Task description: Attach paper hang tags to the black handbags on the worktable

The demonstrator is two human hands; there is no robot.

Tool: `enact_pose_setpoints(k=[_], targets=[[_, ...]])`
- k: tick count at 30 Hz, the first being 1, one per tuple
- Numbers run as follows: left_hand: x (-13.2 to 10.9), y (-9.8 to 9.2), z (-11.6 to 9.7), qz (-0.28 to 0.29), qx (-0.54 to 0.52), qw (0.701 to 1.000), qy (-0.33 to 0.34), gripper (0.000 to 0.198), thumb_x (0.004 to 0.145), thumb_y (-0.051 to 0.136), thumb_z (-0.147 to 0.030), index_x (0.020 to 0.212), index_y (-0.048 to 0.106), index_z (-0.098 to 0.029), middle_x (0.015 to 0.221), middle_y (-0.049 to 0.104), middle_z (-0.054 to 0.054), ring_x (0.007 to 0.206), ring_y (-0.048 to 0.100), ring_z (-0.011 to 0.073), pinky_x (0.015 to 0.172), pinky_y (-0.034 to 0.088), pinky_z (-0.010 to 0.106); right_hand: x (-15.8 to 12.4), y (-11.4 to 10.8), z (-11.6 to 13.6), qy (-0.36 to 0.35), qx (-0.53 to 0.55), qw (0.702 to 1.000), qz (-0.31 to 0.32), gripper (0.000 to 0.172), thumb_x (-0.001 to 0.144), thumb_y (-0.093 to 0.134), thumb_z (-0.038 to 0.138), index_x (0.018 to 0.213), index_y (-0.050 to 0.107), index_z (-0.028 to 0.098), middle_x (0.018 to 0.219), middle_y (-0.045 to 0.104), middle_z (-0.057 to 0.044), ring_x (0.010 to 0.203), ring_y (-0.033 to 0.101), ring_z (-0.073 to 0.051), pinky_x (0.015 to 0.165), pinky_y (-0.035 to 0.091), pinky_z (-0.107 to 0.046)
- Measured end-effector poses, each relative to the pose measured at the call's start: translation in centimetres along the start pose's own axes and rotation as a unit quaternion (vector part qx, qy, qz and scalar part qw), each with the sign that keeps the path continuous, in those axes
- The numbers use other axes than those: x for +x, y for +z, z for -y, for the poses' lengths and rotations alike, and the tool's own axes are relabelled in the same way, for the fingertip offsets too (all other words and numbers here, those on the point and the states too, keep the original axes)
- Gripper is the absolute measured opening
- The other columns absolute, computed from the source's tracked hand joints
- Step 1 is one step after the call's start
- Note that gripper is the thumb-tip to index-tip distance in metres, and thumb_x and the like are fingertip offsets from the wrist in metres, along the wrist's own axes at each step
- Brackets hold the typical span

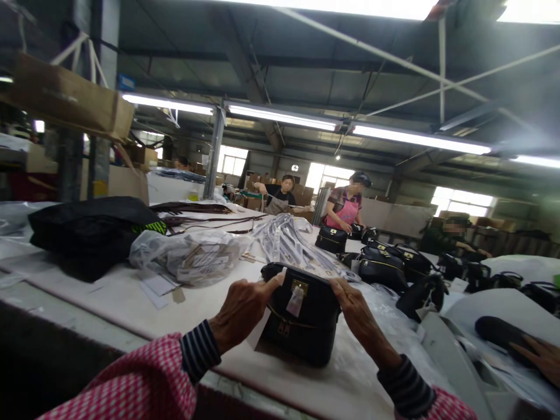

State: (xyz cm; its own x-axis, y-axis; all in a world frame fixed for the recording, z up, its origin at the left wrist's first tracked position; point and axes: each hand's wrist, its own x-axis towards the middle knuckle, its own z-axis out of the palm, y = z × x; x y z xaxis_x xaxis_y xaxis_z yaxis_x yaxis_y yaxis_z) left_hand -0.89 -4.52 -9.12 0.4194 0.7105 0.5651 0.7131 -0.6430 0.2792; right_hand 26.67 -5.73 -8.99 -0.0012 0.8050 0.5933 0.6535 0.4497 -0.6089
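A black handbag [301,344] stands upright on the table before me, with a gold clasp plate [299,287], a wrapped tag hanging from it, and a curved zip across the front. My left hand [242,306] holds the bag's upper left side, its index finger stretched along the flap and the other fingers curled. At the top right corner, my right hand [353,300] grips the edge, its fingers partly hidden behind the bag. A pale card [259,333] shows beside the bag's left side, below my left hand.
Clear plastic bags [196,254], a black cloth bag [91,230] and dark straps [192,208] lie to the left. Wrapped straps [286,236] lie behind. More black handbags [382,265] stand right. A co-worker in a pink apron [345,210] handles one; another person's hand [542,356] is at far right.
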Motion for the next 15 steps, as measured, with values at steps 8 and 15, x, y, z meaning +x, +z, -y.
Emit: enact_pose_setpoints(k=[8,15], targets=[[-3.0,-0.9,-0.9,-0.053,-0.320,0.933,-0.158,0.045,0.095,0.048,-0.048,0.132,0.056,-0.024,0.061,0.049,-0.004,0.055,0.044,0.0128,0.056,0.030,0.023,-2.2,-0.4,2.3,-0.033,-0.051,0.990,-0.127,0.037,0.095,0.052,0.043,0.125,0.064,0.026,0.129,0.059,-0.011,0.115,0.057,-0.028,0.081,0.055,-0.042],[-8.0,2.4,-5.0,-0.056,-0.628,0.668,-0.396,0.050,0.079,0.063,-0.059,0.104,0.067,-0.017,0.070,0.044,-0.003,0.056,0.040,0.0092,0.048,0.030,0.018,-9.9,3.4,8.2,-0.016,0.061,0.998,-0.012,0.019,0.093,0.059,0.036,0.105,0.071,0.027,0.111,0.064,-0.007,0.097,0.062,-0.023,0.078,0.052,-0.034]])
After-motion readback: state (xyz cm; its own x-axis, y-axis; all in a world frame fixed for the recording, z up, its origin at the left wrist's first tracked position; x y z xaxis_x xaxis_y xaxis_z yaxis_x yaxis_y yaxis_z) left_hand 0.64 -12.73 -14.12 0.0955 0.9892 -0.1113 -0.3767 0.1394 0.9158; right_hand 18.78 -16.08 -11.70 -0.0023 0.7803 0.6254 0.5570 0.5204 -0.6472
